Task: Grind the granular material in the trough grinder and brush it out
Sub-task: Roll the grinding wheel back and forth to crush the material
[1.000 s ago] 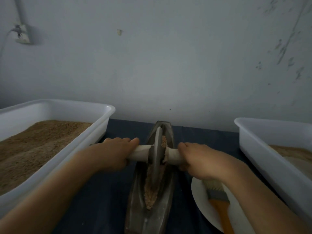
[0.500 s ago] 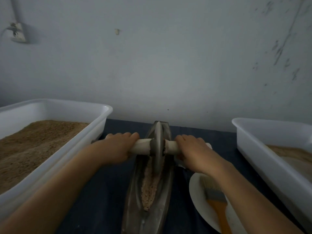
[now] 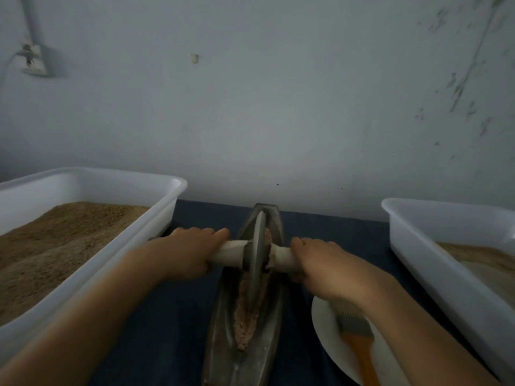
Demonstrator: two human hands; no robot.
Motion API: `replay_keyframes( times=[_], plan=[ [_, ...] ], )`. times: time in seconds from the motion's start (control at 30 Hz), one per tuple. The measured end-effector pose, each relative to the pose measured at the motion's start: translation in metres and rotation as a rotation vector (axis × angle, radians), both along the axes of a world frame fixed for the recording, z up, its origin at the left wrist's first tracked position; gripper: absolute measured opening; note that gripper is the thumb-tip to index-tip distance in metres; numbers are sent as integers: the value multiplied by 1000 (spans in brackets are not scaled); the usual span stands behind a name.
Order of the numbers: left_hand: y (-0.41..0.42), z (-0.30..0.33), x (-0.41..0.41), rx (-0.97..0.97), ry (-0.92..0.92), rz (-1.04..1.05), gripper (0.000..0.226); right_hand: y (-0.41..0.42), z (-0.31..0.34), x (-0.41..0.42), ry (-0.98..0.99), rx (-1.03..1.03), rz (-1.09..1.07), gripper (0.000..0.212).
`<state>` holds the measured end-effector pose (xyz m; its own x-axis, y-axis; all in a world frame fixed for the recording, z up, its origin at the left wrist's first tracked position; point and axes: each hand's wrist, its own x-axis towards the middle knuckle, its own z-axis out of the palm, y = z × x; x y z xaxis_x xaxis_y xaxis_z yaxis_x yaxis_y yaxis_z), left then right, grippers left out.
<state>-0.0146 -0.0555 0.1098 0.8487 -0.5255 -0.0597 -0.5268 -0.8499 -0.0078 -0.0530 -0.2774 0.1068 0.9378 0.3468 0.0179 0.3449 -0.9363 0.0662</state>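
Fingers of the left hand curl over one end of a pale wooden axle, gripping it; fingers of the right hand wrap the other end the same way; between the two fists a grey grinding wheel stands upright on edge in the groove of the dark metal trough grinder, towards its far half; brown granular material lies in the groove, most of it on the near side of the wheel, a little banked just behind it; the grinder sits lengthwise on the dark blue bench; beside it on the right, a white plate carries an orange-handled brush, partly under the right forearm; a white tub heaped with tan grain flanks the left; a second white tub stands at the right edge.
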Motion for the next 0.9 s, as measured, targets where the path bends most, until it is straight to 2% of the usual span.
replay_keyframes(
  times=[0.13,0.23,0.33,0.4,0.47,0.57,0.63,0.77,0.9],
  plan=[
    [9,20,-17,47,288,-61,32,3,20,-23,214,-16,49,30],
    [11,24,-18,59,336,-72,32,2,25,-28,279,-26,69,30],
    [9,18,-11,8,345,-44,32,2,22,-19,254,-2,44,28],
    [6,10,-3,-3,239,-19,30,1,16,-7,203,17,13,27],
    [1,-3,7,13,11,13,31,0,7,4,109,20,-28,26],
    [-7,-28,25,-18,-329,65,41,-4,-11,21,-137,10,-49,27],
    [-12,-38,32,-59,-467,98,46,-6,-21,30,-278,14,-53,35],
    [-14,-41,37,-110,-502,102,48,-6,-27,36,-353,39,-54,43],
    [-7,-32,29,-81,-374,76,44,-5,-18,27,-246,-14,-29,31]
  ],
)
